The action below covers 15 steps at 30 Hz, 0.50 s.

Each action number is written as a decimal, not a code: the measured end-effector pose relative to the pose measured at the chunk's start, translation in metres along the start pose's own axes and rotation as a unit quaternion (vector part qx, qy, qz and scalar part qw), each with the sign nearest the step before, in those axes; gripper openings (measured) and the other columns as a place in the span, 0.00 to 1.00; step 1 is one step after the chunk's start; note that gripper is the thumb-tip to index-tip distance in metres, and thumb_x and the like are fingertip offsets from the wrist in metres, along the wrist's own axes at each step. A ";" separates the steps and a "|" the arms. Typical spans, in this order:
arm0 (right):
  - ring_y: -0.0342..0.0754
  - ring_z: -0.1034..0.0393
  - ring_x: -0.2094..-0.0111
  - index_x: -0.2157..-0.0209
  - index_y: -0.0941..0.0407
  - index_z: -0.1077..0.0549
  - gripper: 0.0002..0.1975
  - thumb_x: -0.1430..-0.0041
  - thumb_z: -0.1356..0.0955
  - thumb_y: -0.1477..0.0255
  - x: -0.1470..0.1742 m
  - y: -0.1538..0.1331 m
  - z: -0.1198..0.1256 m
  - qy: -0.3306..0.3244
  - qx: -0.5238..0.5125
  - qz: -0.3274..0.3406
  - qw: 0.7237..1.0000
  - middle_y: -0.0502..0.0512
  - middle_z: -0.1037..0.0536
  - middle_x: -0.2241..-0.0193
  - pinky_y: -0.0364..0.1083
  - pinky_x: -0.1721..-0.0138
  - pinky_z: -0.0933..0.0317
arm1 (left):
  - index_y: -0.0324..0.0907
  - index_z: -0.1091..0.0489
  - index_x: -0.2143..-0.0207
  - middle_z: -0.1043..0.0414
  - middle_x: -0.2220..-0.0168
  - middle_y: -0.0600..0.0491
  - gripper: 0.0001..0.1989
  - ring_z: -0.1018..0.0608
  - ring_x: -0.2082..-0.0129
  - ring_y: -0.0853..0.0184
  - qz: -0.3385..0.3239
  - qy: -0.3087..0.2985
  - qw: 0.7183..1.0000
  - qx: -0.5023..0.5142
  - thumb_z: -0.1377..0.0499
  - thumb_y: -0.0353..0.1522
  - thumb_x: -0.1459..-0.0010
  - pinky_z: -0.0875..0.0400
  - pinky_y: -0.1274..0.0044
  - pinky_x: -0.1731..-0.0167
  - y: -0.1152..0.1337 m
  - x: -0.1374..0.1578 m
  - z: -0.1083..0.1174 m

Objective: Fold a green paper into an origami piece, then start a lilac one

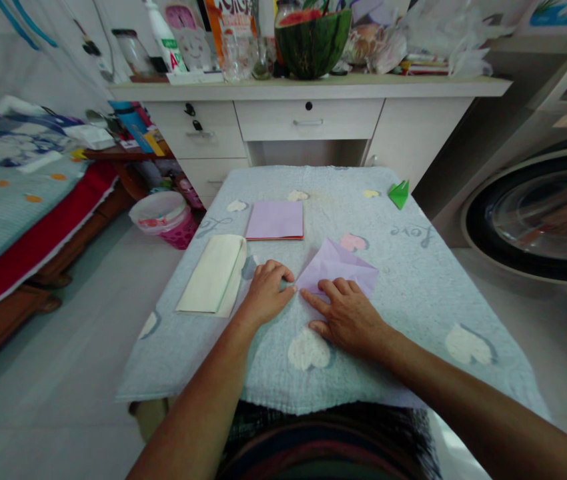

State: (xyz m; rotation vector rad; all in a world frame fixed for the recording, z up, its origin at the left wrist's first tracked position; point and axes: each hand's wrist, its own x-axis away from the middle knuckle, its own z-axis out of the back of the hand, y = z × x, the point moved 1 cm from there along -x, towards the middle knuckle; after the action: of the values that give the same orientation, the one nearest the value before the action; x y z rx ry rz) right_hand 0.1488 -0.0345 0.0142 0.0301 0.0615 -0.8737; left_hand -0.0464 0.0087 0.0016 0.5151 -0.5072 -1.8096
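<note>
A sheet of purple origami paper (336, 263), folded with visible creases, lies on the cloth-covered table in front of me. My left hand (269, 292) is at the paper's left corner, thumb and index finger closed around its tip. Across the paper's near part rests my right hand (346, 313), fingers spread and pressing down, with the index finger toward that same left corner. The hand hides the near edge. Behind my left hand sits a square stack of origami paper (275, 220), purple on top with a red edge below.
A folded cream paper packet (213, 275) lies on the left of the tablecloth (393, 360). A small green folded paper piece (399, 194) is at the far right corner. Beyond stand a white cabinet (308, 123) with a cut watermelon (312, 47), and a washing machine (543, 207).
</note>
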 end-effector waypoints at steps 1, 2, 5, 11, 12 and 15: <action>0.58 0.40 0.57 0.39 0.50 0.37 0.29 0.38 0.39 0.52 0.000 0.000 0.000 -0.001 -0.001 0.001 1.000 0.62 0.31 0.51 0.54 0.58 0.47 | 0.43 0.32 0.67 0.34 0.62 0.52 0.05 0.31 0.54 0.61 0.002 0.000 1.000 -0.002 0.39 0.30 0.48 0.39 0.66 0.49 0.000 0.000 0.000; 0.58 0.40 0.57 0.39 0.50 0.37 0.29 0.38 0.39 0.52 0.000 0.000 -0.001 -0.001 -0.001 0.001 1.000 0.62 0.31 0.51 0.54 0.58 0.47 | 0.43 0.31 0.67 0.34 0.61 0.52 0.05 0.31 0.54 0.61 0.002 -0.001 1.000 -0.002 0.39 0.30 0.48 0.39 0.66 0.49 -0.001 0.001 -0.001; 0.58 0.40 0.57 0.40 0.50 0.37 0.30 0.39 0.38 0.52 0.001 0.001 -0.001 0.000 -0.003 0.000 1.000 0.62 0.31 0.51 0.54 0.58 0.46 | 0.44 0.30 0.67 0.35 0.61 0.53 0.06 0.31 0.54 0.61 0.002 -0.002 1.000 0.001 0.38 0.31 0.49 0.38 0.66 0.49 -0.002 0.001 -0.001; 0.54 0.39 0.58 0.44 0.55 0.33 0.21 0.36 0.37 0.63 -0.007 0.010 -0.001 0.001 -0.046 -0.024 0.999 0.61 0.29 0.54 0.51 0.59 0.45 | 0.43 0.29 0.69 0.35 0.61 0.53 0.04 0.32 0.55 0.61 0.013 -0.005 1.000 0.009 0.37 0.31 0.49 0.38 0.66 0.49 -0.002 0.001 -0.001; 0.53 0.38 0.58 0.46 0.56 0.32 0.18 0.35 0.37 0.66 -0.010 0.013 -0.001 0.002 -0.061 -0.036 0.997 0.60 0.29 0.55 0.50 0.59 0.45 | 0.43 0.29 0.69 0.35 0.61 0.53 0.04 0.32 0.55 0.61 0.013 -0.007 1.000 0.009 0.37 0.31 0.49 0.38 0.66 0.49 -0.002 0.001 -0.001; 0.51 0.38 0.59 0.52 0.57 0.28 0.13 0.36 0.37 0.72 -0.020 0.019 -0.004 0.004 -0.105 -0.061 0.993 0.59 0.29 0.56 0.49 0.59 0.45 | 0.44 0.28 0.69 0.35 0.61 0.53 0.03 0.32 0.55 0.61 0.013 -0.006 1.000 0.007 0.37 0.31 0.49 0.38 0.66 0.49 -0.003 0.000 -0.001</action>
State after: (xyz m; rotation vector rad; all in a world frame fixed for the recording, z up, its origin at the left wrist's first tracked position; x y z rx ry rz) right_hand 0.1508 -0.0069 0.0116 -0.1687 0.1629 -0.9845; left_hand -0.0478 0.0091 -0.0008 0.5056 -0.5332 -1.7855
